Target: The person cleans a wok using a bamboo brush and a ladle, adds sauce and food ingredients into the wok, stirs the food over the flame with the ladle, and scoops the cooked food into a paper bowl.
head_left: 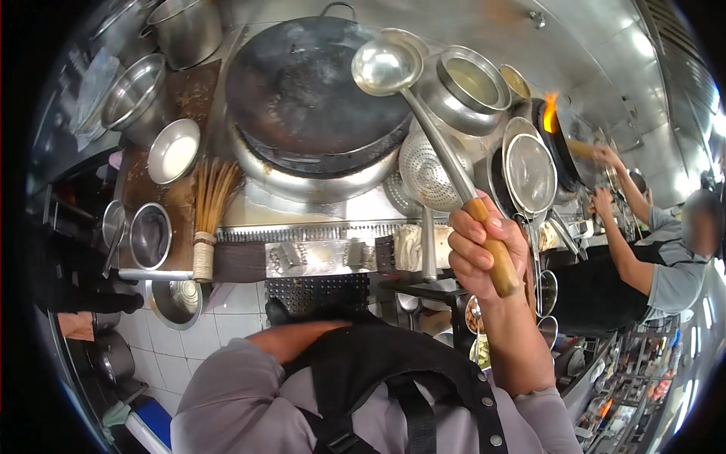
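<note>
Your right grip (488, 253) is wrapped round the wooden handle of the ladle (439, 144), held up in front of you near the wok (302, 91). Your left grip is hidden; I can't tell its state. You seem to be at the ready; bringing the ladle down calls for clearing the skimmer (432, 172).

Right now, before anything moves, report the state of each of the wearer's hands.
Left hand: not in view, so its state cannot be told.
Right hand: closed, holding a long silver metal ladle with a wooden handle.
</note>
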Action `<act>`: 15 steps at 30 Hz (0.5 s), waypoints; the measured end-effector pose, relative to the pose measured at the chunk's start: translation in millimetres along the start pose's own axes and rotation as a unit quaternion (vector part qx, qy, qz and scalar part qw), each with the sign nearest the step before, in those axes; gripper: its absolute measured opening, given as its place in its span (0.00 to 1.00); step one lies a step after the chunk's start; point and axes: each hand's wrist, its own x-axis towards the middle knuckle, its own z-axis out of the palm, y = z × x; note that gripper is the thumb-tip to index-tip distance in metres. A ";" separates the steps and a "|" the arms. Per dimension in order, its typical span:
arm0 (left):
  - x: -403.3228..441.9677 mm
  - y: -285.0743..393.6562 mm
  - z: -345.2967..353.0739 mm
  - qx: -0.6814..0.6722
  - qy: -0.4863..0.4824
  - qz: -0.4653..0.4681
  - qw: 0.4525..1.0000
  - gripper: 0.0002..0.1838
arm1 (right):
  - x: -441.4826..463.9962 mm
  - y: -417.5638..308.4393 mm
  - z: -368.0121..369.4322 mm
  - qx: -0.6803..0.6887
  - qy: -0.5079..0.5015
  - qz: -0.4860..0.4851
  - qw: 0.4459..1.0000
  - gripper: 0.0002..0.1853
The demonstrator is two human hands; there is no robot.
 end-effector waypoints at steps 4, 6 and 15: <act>-100.6 29.7 -11.3 0.025 -0.007 -0.077 0.997 0.29 | 32.9 31.7 -3.0 -0.079 0.062 -0.003 0.995 0.19; -138.5 27.9 -26.7 0.003 0.010 -0.108 0.994 0.28 | 50.1 53.9 1.0 -0.171 0.159 -0.008 0.972 0.20; -272.8 -21.3 -88.8 -0.230 0.278 -0.141 0.922 0.22 | 114.8 139.1 28.7 0.070 -0.021 0.071 0.995 0.05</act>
